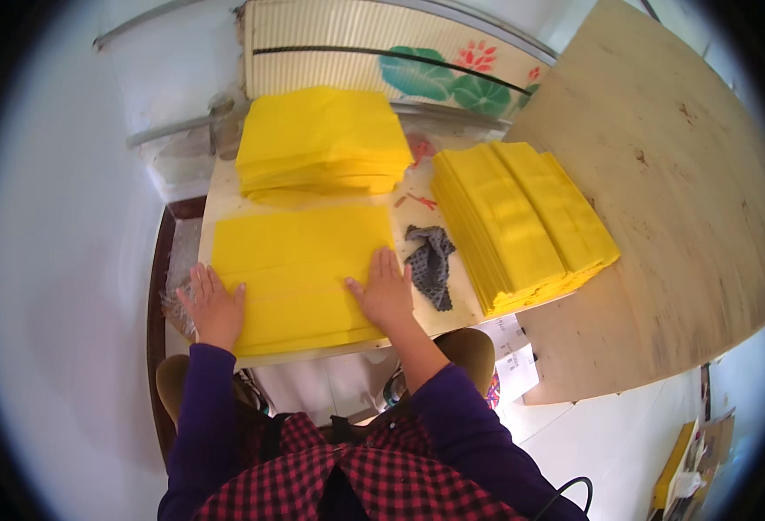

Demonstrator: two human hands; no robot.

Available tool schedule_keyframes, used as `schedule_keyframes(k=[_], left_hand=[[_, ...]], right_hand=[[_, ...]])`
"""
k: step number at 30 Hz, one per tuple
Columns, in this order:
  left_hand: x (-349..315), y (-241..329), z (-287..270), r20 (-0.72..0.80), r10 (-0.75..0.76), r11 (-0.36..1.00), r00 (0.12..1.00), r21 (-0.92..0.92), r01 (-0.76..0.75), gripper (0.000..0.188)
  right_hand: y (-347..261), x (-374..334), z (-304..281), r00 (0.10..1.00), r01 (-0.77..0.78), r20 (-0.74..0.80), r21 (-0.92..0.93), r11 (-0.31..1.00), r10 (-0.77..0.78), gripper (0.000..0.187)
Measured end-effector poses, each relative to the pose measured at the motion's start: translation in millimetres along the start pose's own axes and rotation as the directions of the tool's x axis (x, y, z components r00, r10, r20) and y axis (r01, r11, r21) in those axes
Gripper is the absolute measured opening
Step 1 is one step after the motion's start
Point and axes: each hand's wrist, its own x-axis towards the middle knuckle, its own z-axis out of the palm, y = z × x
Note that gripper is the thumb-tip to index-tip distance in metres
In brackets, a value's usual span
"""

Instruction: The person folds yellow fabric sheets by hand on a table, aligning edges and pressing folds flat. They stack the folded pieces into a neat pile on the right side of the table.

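Observation:
A flat yellow fabric sheet [304, 278] lies on the small table before me, with a fold or seam line running across it. My left hand [215, 306] rests on its left edge, fingers spread. On the right edge lies my right hand [384, 293], also flat with the thumb apart. Neither hand holds anything. Just beyond the sheet sits a thick stack of yellow fabric [323, 139]. To the right is a second pile of folded yellow fabric [521, 226]. Between that pile and my right hand lies a crumpled grey cloth [432, 267].
Small red scraps [422, 201] lie on the table [417, 321] near the stacks. A large wooden board [660, 208] leans at the right. A ribbed panel painted with lotus leaves [330, 39] stands behind the table. White wall [69, 260] closes off the left.

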Motion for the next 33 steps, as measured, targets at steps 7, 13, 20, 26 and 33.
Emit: schedule_keyframes(k=[7,13,20,26,33], left_hand=[[-22,95,2,-0.029,0.541,0.817,0.840,-0.216,-0.534,0.068],[-4,40,13,0.061,0.343,0.928,0.937,-0.173,-0.329,0.064],[3,-49,15,0.111,-0.003,0.990,0.994,-0.142,0.018,0.063],[-34,-91,17,-0.118,0.005,0.961,0.993,-0.275,-0.038,0.057],[-88,-90,-1,-0.331,0.094,0.824,0.939,-0.504,-0.260,0.052]], right_hand=[[-2,0,-7,0.999,-0.026,0.028,0.032,0.999,0.025,0.083],[0,1,-4,0.998,-0.047,0.056,0.071,0.996,0.043,0.082],[8,22,-11,0.997,0.046,-0.065,0.023,0.999,-0.044,0.050],[19,66,-43,0.972,0.179,0.165,-0.056,0.982,-0.168,0.028],[33,83,-53,0.929,0.199,0.290,0.129,0.972,-0.229,0.038]])
